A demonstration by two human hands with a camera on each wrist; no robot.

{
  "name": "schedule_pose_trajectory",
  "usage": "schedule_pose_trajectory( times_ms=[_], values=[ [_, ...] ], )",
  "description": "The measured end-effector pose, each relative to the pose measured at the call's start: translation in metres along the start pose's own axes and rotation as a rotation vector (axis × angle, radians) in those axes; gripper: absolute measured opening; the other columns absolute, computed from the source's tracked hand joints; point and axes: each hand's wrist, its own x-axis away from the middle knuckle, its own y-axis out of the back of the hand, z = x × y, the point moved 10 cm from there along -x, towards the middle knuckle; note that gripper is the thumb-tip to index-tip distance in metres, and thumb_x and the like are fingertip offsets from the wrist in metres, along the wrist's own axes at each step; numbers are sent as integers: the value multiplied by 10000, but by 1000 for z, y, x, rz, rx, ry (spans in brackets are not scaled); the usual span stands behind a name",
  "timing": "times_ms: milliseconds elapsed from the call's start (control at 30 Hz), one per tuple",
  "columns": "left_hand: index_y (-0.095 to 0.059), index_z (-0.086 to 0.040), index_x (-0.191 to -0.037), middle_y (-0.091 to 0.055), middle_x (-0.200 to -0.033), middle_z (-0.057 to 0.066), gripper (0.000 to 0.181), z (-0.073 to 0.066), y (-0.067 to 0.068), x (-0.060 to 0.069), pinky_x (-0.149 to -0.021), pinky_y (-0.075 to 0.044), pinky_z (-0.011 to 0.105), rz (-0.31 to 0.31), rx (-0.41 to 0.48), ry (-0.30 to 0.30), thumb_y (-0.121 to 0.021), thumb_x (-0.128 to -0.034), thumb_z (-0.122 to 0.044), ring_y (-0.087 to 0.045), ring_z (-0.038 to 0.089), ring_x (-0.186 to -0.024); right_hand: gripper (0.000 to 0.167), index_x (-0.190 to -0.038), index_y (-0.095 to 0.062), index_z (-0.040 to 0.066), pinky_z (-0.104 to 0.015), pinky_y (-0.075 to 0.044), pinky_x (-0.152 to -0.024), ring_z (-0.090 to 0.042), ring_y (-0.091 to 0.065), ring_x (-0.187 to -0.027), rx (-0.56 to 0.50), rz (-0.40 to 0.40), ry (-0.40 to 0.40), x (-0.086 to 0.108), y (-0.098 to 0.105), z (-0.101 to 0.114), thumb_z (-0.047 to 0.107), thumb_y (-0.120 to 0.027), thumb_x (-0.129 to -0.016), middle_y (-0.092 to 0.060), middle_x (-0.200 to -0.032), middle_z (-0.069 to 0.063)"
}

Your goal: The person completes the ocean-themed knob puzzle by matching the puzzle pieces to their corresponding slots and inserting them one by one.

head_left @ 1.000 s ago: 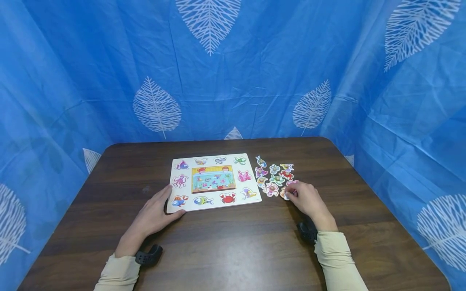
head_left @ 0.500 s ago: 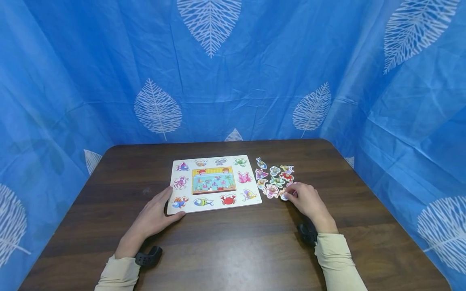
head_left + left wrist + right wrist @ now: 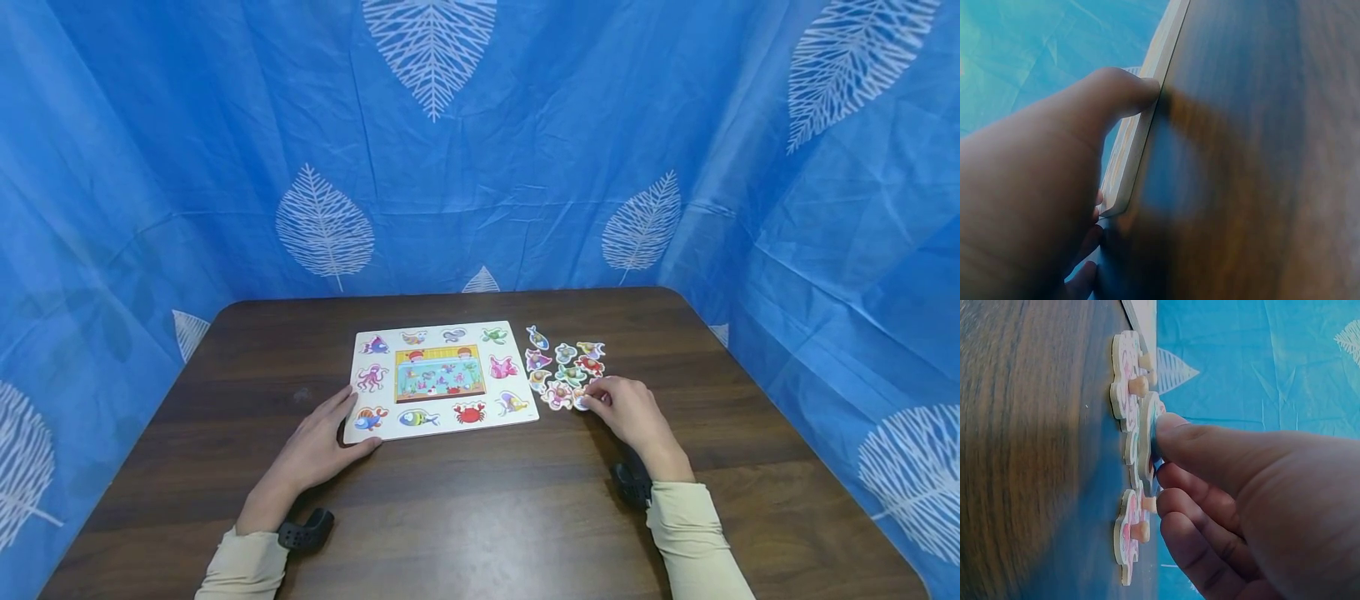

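Observation:
A wooden puzzle board with sea-animal pictures lies on the table. My left hand spans its near left corner, fingers along the left edge and thumb touching the near edge. In the left wrist view that thumb rests on the board's rim. Over the group of knobbed pieces, my right hand pinches a puzzle piece. The right wrist view shows this piece between thumb and fingers, raised off the others; its knob is hidden. An octopus piece lies just left of it.
Several other pieces lie close together right of the board, among them a crab, a turtle and a slim blue fish. The dark wooden table meets a blue curtain behind.
My right hand has shifted slightly left, and the pinched piece has moved with it toward the octopus piece. The left hand stays at the board's corner.

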Motion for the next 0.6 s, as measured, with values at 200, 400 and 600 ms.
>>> schedule_pose_trajectory(
  times_ms=[200, 400, 600],
  values=[
    [-360, 61, -1562, -308, -1642, 268, 958, 0, -1, 0, -1109, -385, 689, 6, -5, -2, -735, -916, -539, -352, 504, -1464, 134, -989, -795, 72, -320, -446, -629, -157, -530, -680, -16, -22, 22, 1, 1, 2, 179, -807, -909, -707, -817, -27],
    [-366, 56, -1562, -307, -1643, 268, 945, 1, 0, 0, -1108, -382, 692, 6, -9, -3, -719, -926, -547, -348, 506, -1466, 147, -986, -797, 73, -317, -439, -626, -158, -520, -672, -29, -37, 36, 0, 4, 7, 195, -812, -906, -695, -807, -29],
    [-377, 53, -1558, -306, -1643, 267, 919, 1, -1, 1, -1106, -383, 692, 10, 3, -9, -696, -942, -549, -341, 506, -1471, 143, -968, -793, 79, -324, -455, -638, -157, -525, -673, -37, -43, 39, 0, 5, 11, 206, -813, -907, -687, -806, -25]
  ],
)
